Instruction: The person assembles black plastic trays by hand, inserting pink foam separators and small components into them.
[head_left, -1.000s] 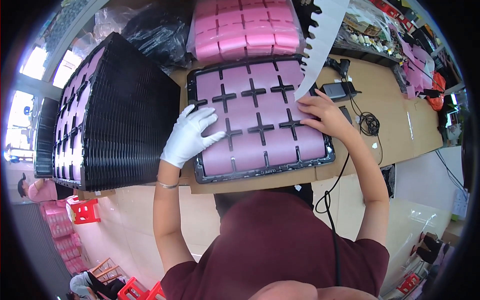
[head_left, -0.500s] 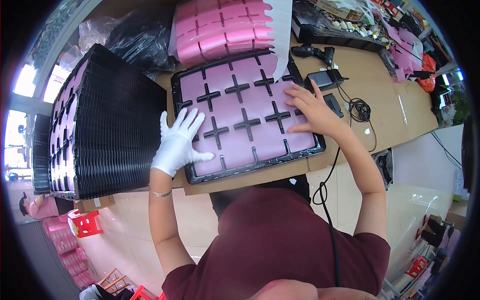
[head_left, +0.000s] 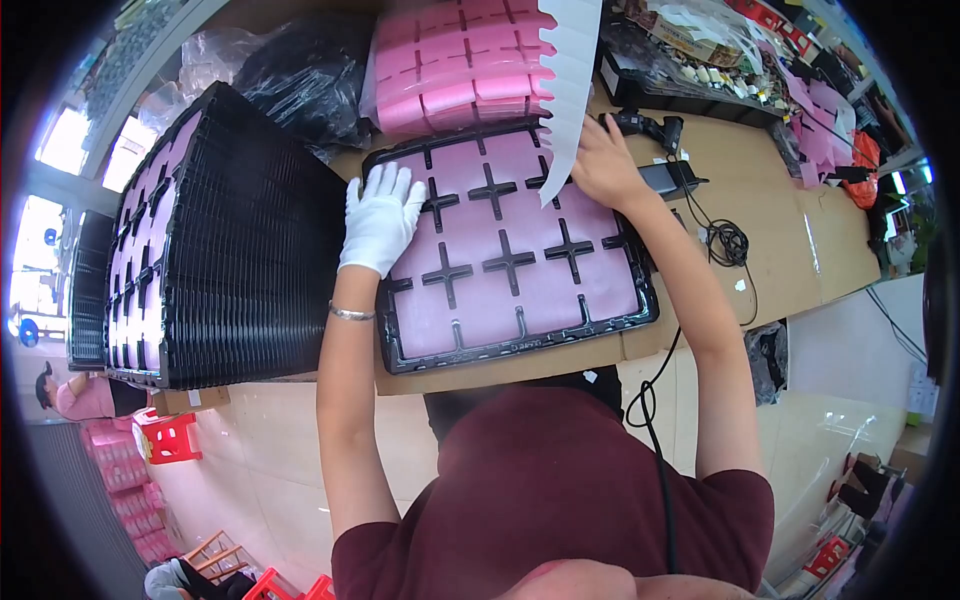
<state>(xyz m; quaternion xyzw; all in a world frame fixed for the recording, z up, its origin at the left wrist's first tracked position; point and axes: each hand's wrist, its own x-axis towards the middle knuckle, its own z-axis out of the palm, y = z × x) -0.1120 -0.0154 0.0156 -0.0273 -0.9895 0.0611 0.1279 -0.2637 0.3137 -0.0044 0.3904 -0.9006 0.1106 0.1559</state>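
In front of me lies a black plastic tray (head_left: 480, 362) with raised cross-shaped dividers, lined with a pink-lilac sheet (head_left: 470, 300). My left hand (head_left: 382, 215), in a white glove, rests on the tray's left side with its fingers stretched out. Bare, my right hand (head_left: 607, 172) reaches to the tray's far right edge, its fingers extended and partly behind a white strip with a jagged edge (head_left: 572, 100). That strip hangs down over the tray's far right part. I see nothing held in either hand.
Left of the tray stands a tall stack of black trays (head_left: 250, 240). Beyond it are pink slotted sheets (head_left: 455, 70) and black plastic wrapping (head_left: 305, 80). To the right sit a dark handheld tool (head_left: 645, 128), a black box (head_left: 668, 178), a coiled cable (head_left: 727, 242) and a cluttered bin (head_left: 700, 95).
Both hands have slid away from me along the tray, the right one up to the white strip. The whole view has shifted slightly.
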